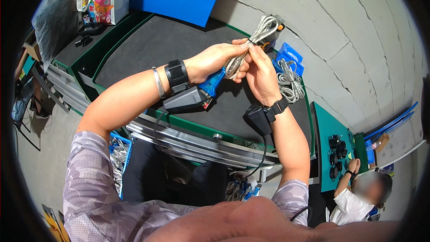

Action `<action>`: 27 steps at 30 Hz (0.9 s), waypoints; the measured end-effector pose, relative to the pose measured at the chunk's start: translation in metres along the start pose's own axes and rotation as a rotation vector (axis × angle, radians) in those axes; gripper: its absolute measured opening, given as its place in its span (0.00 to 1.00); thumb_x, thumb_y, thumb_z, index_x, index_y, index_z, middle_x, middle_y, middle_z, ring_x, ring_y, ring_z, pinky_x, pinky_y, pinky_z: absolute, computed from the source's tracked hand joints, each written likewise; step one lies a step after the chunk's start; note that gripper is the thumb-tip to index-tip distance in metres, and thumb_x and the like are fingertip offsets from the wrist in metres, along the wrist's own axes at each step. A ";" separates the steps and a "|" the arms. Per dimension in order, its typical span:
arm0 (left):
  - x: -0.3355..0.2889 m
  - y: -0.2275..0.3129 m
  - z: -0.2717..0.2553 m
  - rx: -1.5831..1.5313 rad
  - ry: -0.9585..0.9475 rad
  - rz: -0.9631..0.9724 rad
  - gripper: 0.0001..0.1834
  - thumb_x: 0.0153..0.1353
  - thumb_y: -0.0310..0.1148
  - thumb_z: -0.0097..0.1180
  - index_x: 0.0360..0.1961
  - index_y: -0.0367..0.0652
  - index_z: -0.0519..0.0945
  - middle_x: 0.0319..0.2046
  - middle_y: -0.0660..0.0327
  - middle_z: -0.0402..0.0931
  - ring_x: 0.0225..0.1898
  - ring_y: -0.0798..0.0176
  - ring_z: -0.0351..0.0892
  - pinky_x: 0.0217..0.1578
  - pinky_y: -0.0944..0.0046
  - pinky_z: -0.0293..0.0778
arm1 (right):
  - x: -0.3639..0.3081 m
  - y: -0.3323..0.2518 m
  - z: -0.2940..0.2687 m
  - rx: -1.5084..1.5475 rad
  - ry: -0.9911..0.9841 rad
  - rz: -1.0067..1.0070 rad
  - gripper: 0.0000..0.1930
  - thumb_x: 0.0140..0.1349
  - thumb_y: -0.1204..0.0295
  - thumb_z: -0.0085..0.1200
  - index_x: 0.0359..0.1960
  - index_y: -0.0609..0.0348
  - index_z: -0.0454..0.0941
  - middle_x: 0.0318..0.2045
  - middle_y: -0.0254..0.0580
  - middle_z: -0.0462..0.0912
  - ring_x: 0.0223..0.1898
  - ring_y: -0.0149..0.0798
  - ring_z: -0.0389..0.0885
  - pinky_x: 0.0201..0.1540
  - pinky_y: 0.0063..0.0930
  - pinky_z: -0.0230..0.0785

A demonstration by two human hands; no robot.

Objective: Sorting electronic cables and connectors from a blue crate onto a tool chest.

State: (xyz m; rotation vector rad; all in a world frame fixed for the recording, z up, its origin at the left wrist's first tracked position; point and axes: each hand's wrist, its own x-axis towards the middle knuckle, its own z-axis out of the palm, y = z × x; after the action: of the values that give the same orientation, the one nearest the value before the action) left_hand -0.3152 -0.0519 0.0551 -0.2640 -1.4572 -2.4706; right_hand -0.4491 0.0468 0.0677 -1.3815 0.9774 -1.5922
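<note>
1. The left hand (pixel 219 59) and right hand (pixel 262 74) meet above the far part of the dark worktop (pixel 179 40); each grip is closed on a coiled pale grey cable (pixel 263 30).
2. Thumbs and fingers pinch the coil about its middle, at a black tie (pixel 251 41).
3. A blue connector (pixel 214 80) shows just on the near side of the left hand.
4. At far left stands a carry bag (pixel 104 2) printed with bright cartoon figures, with dark lettering on its white side. Beside it, further left, is a translucent plastic bag (pixel 56 27).
5. At near left, below the worktop, a blue basket (pixel 130 143) holds many pale coiled cables (pixel 117 157).
6. Right of the hands is a blue bin (pixel 291 53); another pale coil (pixel 290 83) lies at its near side, whether partly inside I cannot tell.
</note>
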 end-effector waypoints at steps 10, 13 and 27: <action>0.001 0.002 -0.008 1.147 0.324 0.184 0.25 0.66 0.51 0.51 0.44 0.36 0.82 0.34 0.54 0.81 0.36 0.61 0.78 0.38 0.61 0.71 | 0.005 -0.005 -0.009 -0.251 0.223 -0.168 0.09 0.72 0.66 0.44 0.43 0.60 0.66 0.28 0.37 0.79 0.31 0.29 0.80 0.33 0.22 0.74; 0.000 0.004 0.000 1.207 0.327 0.318 0.25 0.64 0.50 0.54 0.42 0.34 0.81 0.33 0.51 0.80 0.35 0.59 0.79 0.38 0.61 0.73 | 0.001 -0.009 -0.003 -0.319 0.250 -0.227 0.09 0.71 0.69 0.46 0.44 0.61 0.66 0.26 0.35 0.77 0.29 0.24 0.76 0.32 0.19 0.70; -0.008 0.018 0.010 1.236 0.337 0.689 0.12 0.63 0.35 0.56 0.35 0.35 0.78 0.28 0.54 0.78 0.30 0.56 0.78 0.33 0.60 0.73 | -0.004 -0.011 0.011 -0.656 0.221 -0.388 0.08 0.68 0.71 0.51 0.43 0.61 0.70 0.26 0.31 0.76 0.27 0.22 0.72 0.30 0.18 0.66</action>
State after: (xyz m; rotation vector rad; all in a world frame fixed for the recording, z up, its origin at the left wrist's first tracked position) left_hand -0.3015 -0.0501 0.0722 -0.0513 -1.9558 -0.7877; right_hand -0.4384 0.0545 0.0771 -1.9559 1.5288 -1.8182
